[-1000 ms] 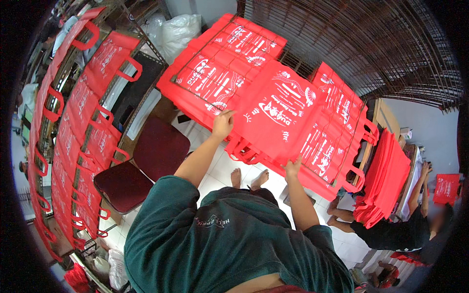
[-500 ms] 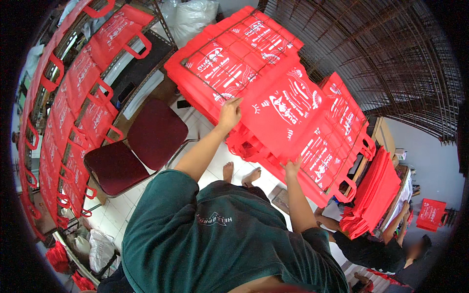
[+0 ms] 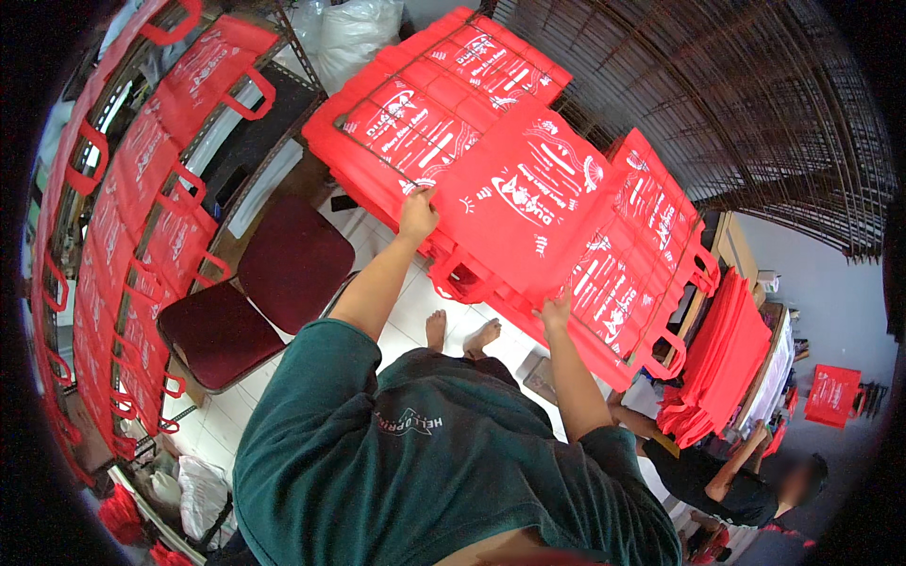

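Observation:
A red printed bag [image 3: 521,200] is spread flat over other red bags, its white print facing up. My left hand [image 3: 417,217] is closed on its near left corner, thumb and fingers pinched at the edge. My right hand [image 3: 555,315] pinches the near right corner. Flanking it, more printed bags lie on a wire rack [image 3: 415,179], with a thin metal frame around them. Red handles [image 3: 455,281] hang below the near edge between my hands.
Upright wire racks [image 3: 698,94] fill the far right. Red bags hang over shelving [image 3: 142,189] on the left. A maroon chair [image 3: 297,250] stands beside my left arm. A co-worker [image 3: 717,481] works at the lower right, near a pile of red bags [image 3: 719,363].
The red bag lies flatter and its handles now hang at the near edge. Both hands still hold its corners. My view has shifted slightly.

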The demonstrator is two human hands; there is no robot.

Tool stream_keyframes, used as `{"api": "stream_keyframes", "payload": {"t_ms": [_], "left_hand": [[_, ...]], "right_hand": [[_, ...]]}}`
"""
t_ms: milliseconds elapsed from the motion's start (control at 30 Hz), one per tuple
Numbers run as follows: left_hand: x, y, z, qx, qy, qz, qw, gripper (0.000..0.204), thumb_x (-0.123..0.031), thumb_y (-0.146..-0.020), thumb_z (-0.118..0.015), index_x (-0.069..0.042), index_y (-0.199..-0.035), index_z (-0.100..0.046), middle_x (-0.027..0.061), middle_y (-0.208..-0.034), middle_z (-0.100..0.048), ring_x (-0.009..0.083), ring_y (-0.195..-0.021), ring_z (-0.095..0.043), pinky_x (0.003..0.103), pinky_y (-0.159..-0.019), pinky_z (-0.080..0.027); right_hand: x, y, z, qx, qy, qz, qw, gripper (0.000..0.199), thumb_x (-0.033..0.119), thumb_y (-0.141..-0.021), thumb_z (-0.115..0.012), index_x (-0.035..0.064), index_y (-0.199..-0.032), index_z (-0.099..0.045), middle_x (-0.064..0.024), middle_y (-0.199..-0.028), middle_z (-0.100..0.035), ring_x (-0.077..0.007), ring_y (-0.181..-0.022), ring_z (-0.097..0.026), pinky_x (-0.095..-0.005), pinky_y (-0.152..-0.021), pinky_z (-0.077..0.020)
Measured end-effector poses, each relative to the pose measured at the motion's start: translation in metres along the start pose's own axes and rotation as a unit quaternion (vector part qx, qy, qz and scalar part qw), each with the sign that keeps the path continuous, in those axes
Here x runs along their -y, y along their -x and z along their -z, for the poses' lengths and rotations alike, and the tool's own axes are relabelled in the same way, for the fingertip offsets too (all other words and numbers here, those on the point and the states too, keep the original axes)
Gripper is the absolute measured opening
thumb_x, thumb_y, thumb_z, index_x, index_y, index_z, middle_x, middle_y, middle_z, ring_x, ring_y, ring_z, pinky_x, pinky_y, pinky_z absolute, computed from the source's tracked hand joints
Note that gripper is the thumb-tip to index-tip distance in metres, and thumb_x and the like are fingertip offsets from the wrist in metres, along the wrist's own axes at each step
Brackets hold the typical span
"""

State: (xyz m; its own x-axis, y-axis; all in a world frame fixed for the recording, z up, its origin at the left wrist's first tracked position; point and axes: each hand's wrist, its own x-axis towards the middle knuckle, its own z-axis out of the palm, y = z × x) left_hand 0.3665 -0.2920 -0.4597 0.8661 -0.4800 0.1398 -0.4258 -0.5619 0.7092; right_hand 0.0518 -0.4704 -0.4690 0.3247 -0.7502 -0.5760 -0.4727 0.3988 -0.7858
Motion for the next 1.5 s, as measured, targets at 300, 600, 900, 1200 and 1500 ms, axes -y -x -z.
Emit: {"api": "stream_keyframes", "payload": {"t_ms": [300, 600, 900, 1200, 1500], "left_hand": [[0.013, 0.008, 0.009, -0.024, 0.012, -0.022, 0.999, 0.037, 0.003, -0.068, -0.054, 0.000, -0.105, -0.062, 0.0205, -0.107, -0.058, 0.0358, -0.096, -0.057, 0.040, -0.082, -0.048], [0.019, 0.008, 0.014, 0.013, -0.028, 0.002, 1.000, 0.033, -0.004, -0.074, -0.060, -0.002, -0.107, -0.062, 0.0201, -0.106, -0.059, 0.0351, -0.097, -0.057, 0.040, -0.085, -0.046], [0.030, 0.008, 0.016, 0.024, -0.029, -0.041, 0.998, 0.034, -0.010, -0.074, -0.063, -0.001, -0.106, -0.062, 0.0200, -0.102, -0.059, 0.0351, -0.098, -0.056, 0.040, -0.086, -0.044], [0.002, 0.071, 0.051, -0.134, -0.078, -0.059, 0.986, 0.047, -0.015, -0.076, -0.065, -0.002, -0.119, -0.051, 0.0176, -0.107, -0.053, 0.0334, -0.101, -0.050, 0.040, -0.084, -0.042], [-0.025, 0.204, 0.039, 0.004, -0.125, -0.068, 0.990, 0.038, -0.008, -0.075, -0.063, -0.001, -0.111, -0.054, 0.0153, -0.097, -0.054, 0.0295, -0.087, -0.054, 0.037, -0.077, -0.044]], "right_hand": [[-0.034, -0.002, 0.000, -0.017, 0.118, 0.062, 0.991, 0.069, -0.003, -0.084, -0.047, 0.0146, -0.142, -0.016, -0.0094, -0.079, -0.055, -0.0163, -0.058, -0.056, -0.0288, -0.046, -0.0478], [-0.051, -0.003, 0.001, -0.025, 0.141, 0.136, 0.980, 0.066, 0.001, -0.086, -0.049, 0.0162, -0.143, -0.017, -0.0089, -0.070, -0.054, -0.0156, -0.054, -0.057, -0.0284, -0.047, -0.0479], [-0.045, -0.004, 0.006, -0.052, 0.253, 0.155, 0.954, 0.065, 0.005, -0.086, -0.050, 0.0110, -0.142, -0.018, -0.0091, -0.065, -0.058, -0.0167, -0.055, -0.060, -0.0319, -0.053, -0.0483], [-0.047, 0.025, 0.167, -0.155, -0.063, 0.100, 0.981, 0.063, 0.032, -0.088, -0.058, 0.0133, -0.140, -0.028, -0.0099, -0.096, -0.058, -0.0156, -0.062, -0.059, -0.0293, -0.054, -0.0466], [-0.073, 0.063, 0.476, -0.374, -0.638, 0.154, 0.655, 0.098, 0.079, -0.074, -0.034, 0.0094, -0.140, -0.017, -0.0224, -0.135, -0.037, -0.0384, -0.119, -0.045, -0.0525, -0.094, -0.0406]]}}
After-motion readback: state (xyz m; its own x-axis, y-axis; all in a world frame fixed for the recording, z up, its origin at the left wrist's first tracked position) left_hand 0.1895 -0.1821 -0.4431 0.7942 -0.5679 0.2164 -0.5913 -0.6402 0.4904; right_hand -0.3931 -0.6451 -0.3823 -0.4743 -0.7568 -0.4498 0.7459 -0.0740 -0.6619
